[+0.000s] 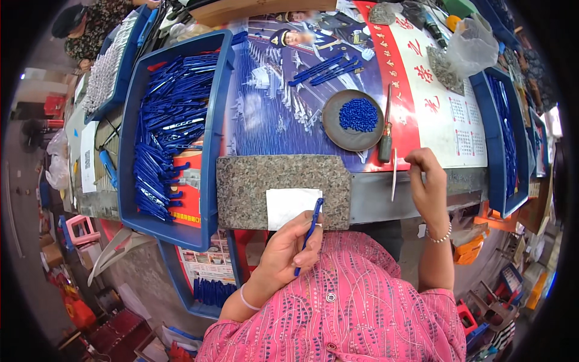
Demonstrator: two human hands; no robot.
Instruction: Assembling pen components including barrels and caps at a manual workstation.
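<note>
My left hand (294,246) is closed round a slim blue pen barrel (312,232), held upright and slightly tilted. Behind its upper end, a folded white cloth or paper pad (291,208) lies on a speckled stone slab (247,181) at the table's near edge. My right hand (429,184) hovers over the table edge at the right, fingers curled in; whatever they hold, if anything, is hidden. Just left of that hand lies a thin whitish stick (394,175). Beyond the slab, a round dark dish (338,137) holds a heap of small blue pieces (358,114).
A large blue tray (208,175) full of blue pen parts stands left. A screwdriver (385,145) lies right of the dish. Several loose blue parts (325,69) lie on the poster-covered table. Another blue tray (512,193) stands right. Another person (99,30) is at the far left.
</note>
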